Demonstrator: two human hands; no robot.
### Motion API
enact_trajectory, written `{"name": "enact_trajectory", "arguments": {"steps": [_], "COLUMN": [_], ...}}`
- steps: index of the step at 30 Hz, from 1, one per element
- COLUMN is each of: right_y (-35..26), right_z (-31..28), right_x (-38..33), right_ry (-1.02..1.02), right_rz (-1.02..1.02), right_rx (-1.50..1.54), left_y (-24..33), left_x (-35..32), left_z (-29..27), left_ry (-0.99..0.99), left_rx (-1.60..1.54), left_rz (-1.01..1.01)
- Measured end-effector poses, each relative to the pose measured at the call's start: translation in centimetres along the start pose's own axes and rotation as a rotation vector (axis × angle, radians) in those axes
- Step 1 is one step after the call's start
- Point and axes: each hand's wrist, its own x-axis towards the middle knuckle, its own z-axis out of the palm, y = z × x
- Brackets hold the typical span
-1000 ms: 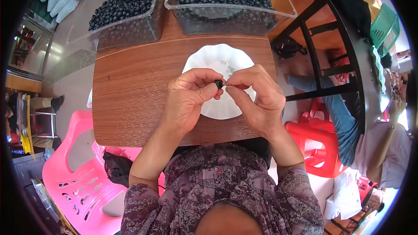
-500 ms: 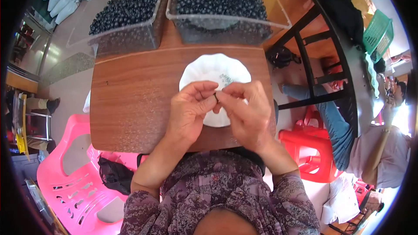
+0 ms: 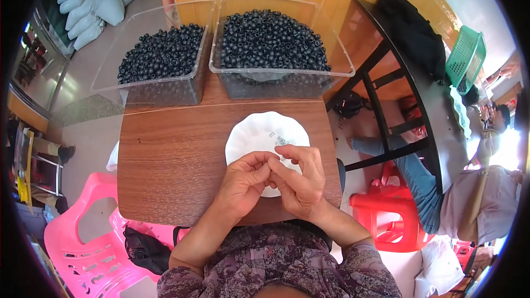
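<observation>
My left hand (image 3: 241, 183) and my right hand (image 3: 302, 181) meet fingertip to fingertip above the near part of a white scalloped plate (image 3: 248, 132). Thumbs and forefingers are pinched together, and whatever lies between them is hidden by the fingers. The other fingers of both hands are curled. On the plate, small grey-green specks show beyond my right fingertips; whether they are loose bits or a printed pattern I cannot tell. Past the plate stand two clear plastic tubs, the left heap of small black bead-like pieces (image 3: 163, 55) and the right heap (image 3: 270, 38) each piled high.
Both tubs sit at the far edge of a brown wooden table (image 3: 171, 160). A pink plastic chair (image 3: 83, 232) is at the left, red stools (image 3: 381, 215) at the right. A dark table (image 3: 422, 105) holds a green basket (image 3: 466, 55); a seated person (image 3: 480, 204) is beside it.
The view has tilted up, so tubs, plate and hands sit lower in the picture. A tiny dark piece seen between my fingertips before is now hidden as the fingers close together.
</observation>
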Motion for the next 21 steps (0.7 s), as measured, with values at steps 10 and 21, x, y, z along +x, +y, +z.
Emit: {"name": "enact_trajectory", "arguments": {"steps": [10,21], "right_y": [3.9,19.0], "right_z": [-1.8,6.2], "right_x": [5.2,21.5], "right_ry": [-0.074,-0.349], "right_rz": [-0.088,0.006], "right_rx": [0.015,-0.47], "left_y": [1.0,0.5], "left_x": [1.0,1.7], "left_z": [-2.0,-4.0], "left_ry": [-0.123,-0.18], "left_rx": [-0.04,-0.094], "left_rz": [-0.056,-0.076]}}
